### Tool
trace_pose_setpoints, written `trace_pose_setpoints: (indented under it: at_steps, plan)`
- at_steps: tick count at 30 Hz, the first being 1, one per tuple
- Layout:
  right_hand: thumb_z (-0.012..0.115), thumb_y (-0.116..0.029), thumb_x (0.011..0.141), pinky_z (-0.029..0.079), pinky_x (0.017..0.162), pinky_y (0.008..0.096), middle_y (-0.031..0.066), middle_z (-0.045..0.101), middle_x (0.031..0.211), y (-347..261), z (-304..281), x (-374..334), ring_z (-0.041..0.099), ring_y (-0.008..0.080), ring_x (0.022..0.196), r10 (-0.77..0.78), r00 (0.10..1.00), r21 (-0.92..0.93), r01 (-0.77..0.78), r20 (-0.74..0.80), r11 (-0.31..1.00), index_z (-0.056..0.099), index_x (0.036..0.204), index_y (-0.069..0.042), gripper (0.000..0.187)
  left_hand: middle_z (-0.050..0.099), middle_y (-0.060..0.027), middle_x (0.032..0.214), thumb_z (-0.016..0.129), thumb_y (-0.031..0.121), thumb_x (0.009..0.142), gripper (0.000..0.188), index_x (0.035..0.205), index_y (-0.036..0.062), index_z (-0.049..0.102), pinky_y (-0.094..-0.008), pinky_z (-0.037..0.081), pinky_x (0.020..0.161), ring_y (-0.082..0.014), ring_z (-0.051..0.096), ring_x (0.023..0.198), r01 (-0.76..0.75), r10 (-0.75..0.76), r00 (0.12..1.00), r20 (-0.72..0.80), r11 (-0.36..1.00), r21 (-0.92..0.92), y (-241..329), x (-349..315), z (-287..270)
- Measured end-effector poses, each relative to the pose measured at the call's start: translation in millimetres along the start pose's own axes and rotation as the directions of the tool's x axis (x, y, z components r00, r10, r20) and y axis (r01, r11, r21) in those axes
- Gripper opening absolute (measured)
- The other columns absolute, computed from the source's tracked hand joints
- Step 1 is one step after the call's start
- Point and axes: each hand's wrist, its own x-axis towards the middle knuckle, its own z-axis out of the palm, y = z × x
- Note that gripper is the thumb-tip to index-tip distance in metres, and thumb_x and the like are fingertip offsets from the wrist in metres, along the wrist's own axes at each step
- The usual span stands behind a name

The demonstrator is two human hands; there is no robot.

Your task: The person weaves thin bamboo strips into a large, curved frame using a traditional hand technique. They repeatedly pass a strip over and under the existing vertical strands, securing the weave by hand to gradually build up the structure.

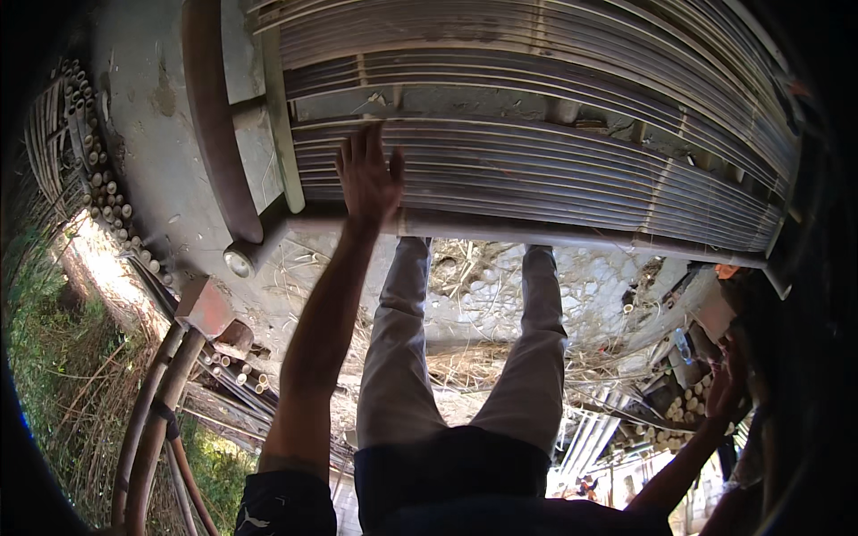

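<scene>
In front of me stretches a bench-like frame of thin bamboo slats (536, 170), with gaps between its bands of slats. My left hand (368, 174) is over the slats near the frame's left end, fingers extended and holding nothing. Whether its palm touches them I cannot tell. A thick bamboo pole (500, 225) runs along the near edge, under my left wrist. Off to the far right is my right hand (728, 380), raised in shadow beside a dark upright shape. Its fingers are too dim to show whether they grip anything.
At the frame's left stands a thick curved bamboo pole (214, 125). Stacked cut bamboo (107, 201) lies farther left. A reddish block (206, 306) sits by leaning poles (156, 420). Dry straw (474, 362) litters the rough ground around my legs. More cut bamboo (688, 406) is piled at right.
</scene>
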Motion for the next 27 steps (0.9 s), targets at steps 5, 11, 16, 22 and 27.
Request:
trace_pose_setpoints:
  at_steps: [5,11,16,22,27]
  plan:
    - [0.054,-0.019,0.097,0.038,0.103,0.0392,0.0185,0.055,0.133,-11.6,-6.3,-12.2,0.048,0.0291,0.129,-0.220,0.975,0.671,0.161,0.003,0.724,0.060,0.115,0.003,0.029,0.065,-0.0104,0.109,0.063,0.036,0.090,0.032,0.112,0.0119,0.061,-0.0592,0.037,0.100,-0.0302,0.060,0.107,-0.113,0.091,0.976,0.197,0.988,0.102,-68.0,40.0,17.1]
    - [0.062,-0.018,0.095,0.031,0.049,0.0161,-0.0058,0.049,0.073,-1.2,285.2,26.4,0.040,-0.0001,0.058,-0.216,0.953,0.086,0.239,-0.210,0.967,0.061,0.111,-0.009,0.018,0.067,-0.0065,0.100,0.067,0.039,0.088,0.028,0.100,0.0137,0.064,-0.0542,0.043,0.094,-0.0275,0.063,0.100,-0.038,0.012,0.931,0.365,0.997,0.064,-66.1,60.9,11.1]
    - [0.061,-0.018,0.095,0.043,0.058,0.0289,0.0042,0.063,0.073,27.6,457.9,63.9,0.056,0.0131,0.061,-0.354,0.902,-0.457,0.431,0.248,0.778,0.068,0.106,-0.003,0.019,0.069,-0.0047,0.096,0.077,0.039,0.078,0.036,0.105,0.0169,0.068,-0.0453,0.048,0.085,-0.0247,0.065,0.091,-0.303,0.299,0.953,-0.050,0.942,-0.146,-28.2,81.3,17.6]
    - [0.054,-0.017,0.094,0.054,0.077,0.0412,0.0167,0.071,0.082,47.2,544.3,78.1,0.072,0.0258,0.080,-0.253,0.861,-0.590,0.491,0.441,0.642,0.061,0.126,-0.005,0.035,0.067,-0.0057,0.074,0.076,0.024,0.080,0.014,0.077,0.0109,0.072,-0.0360,0.051,0.068,-0.0217,0.065,0.077,-0.424,0.452,0.892,0.015,0.846,-0.324,-45.0,95.5,46.1]
    - [0.049,-0.011,0.097,0.053,0.054,0.0295,0.0101,0.063,0.071,58.1,576.1,87.8,0.061,0.0135,0.059,0.076,0.772,-0.513,0.341,0.631,0.788,0.040,0.146,-0.007,0.050,0.066,-0.0077,0.074,0.070,0.017,0.086,0.011,0.079,0.0081,0.068,-0.0375,0.052,0.062,-0.0241,0.064,0.066,-0.035,-0.037,0.979,-0.200,0.939,-0.343,-71.3,85.2,32.2]
